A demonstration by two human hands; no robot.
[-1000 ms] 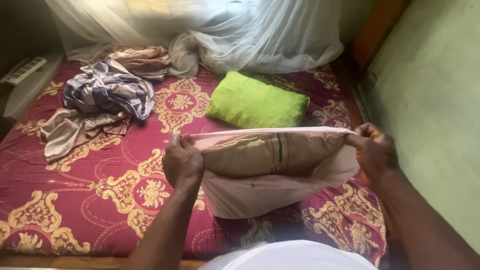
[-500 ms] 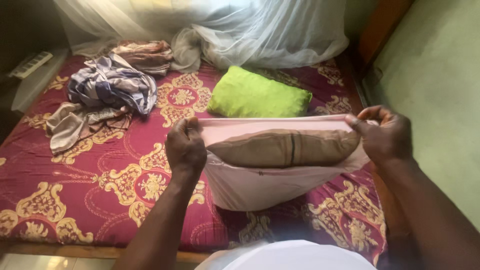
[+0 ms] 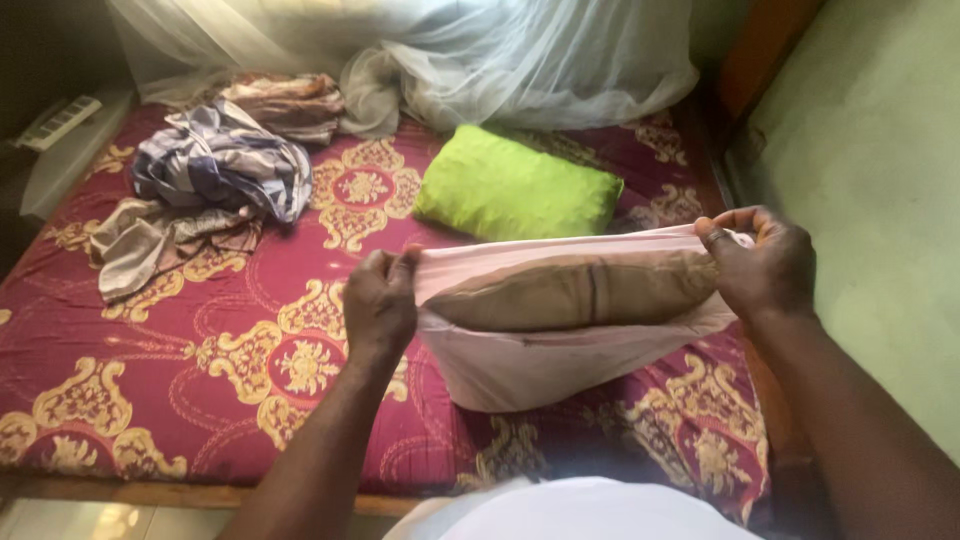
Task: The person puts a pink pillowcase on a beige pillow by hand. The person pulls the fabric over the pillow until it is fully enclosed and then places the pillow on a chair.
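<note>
Left hand (image 3: 378,305) and right hand (image 3: 762,265): each pinches a corner of the pink pillowcase (image 3: 560,365) mouth, brown pillow (image 3: 580,290) inside, held above the mattress's (image 3: 150,380) near edge. Mid-mattress: green pillow (image 3: 515,190). Far left corner: crumpled clothes (image 3: 215,170). Far edge: netting (image 3: 520,60).

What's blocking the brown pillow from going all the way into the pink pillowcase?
Nothing visible. The left hand and right hand pinch the two ends of the pink pillowcase opening and hold it stretched wide, and the brown pillow already sits in that mouth with its top edge showing. The inside of the case is hidden.
</note>
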